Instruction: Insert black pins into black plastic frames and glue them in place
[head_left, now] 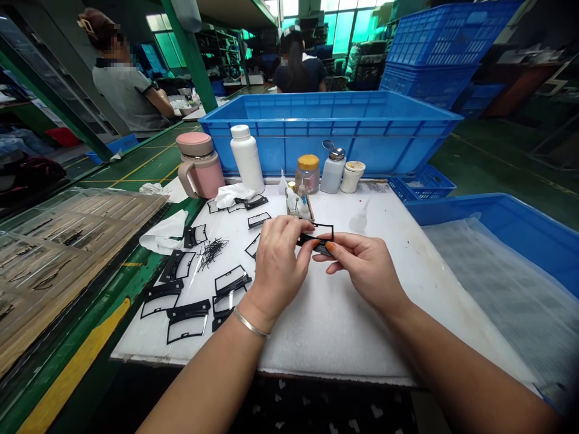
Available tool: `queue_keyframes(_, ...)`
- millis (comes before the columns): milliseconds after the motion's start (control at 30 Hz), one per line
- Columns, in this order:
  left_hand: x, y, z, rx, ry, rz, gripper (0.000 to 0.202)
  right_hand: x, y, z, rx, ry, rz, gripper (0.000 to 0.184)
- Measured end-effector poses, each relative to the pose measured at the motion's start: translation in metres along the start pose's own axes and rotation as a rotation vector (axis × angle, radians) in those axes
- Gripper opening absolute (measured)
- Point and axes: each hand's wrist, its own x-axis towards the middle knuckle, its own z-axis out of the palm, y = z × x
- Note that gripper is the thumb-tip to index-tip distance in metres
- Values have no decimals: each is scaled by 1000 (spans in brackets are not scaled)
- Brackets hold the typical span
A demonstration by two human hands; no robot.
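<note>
Both of my hands hold one black plastic frame (324, 229) above the white work surface (335, 331). My left hand (283, 259) pinches its left end, and a silver bangle circles that wrist. At the other end, the thumb and fingers of my right hand (364, 259) grip the frame's thick lower bar. Fingers partly cover the piece, so its finer details are hidden. Several similar black frames (189, 310) lie to the left of my hands. Among them is a small heap of thin black strips (212, 252).
Beyond my hands stand a small parts box (298, 208), a yellow-lidded jar (308, 175), a pump bottle (333, 172), a white bottle (247, 160) and a pink jug (200, 166). A large blue crate (330, 135) is behind them. Another blue bin (534, 241) stands right. Two people work farther back.
</note>
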Motion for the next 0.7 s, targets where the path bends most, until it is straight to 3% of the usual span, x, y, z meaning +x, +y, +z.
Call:
queue_keyframes(133, -1, -7, 2, -199, 38, -148, 21, 2, 1, -5, 72, -21, 40, 31)
queue_keyframes(333, 0, -11, 5, -475, -8, -373, 36, 4, 1, -6, 114, -84, 48, 30)
queue_keyframes(467, 2, -13, 5, -629, -87, -435, 34, 5, 2, -6, 97, -106, 68, 33)
queue_keyframes(700, 3, -12, 2, -695, -86, -466, 34, 4, 1, -5, 86, -130, 51, 31)
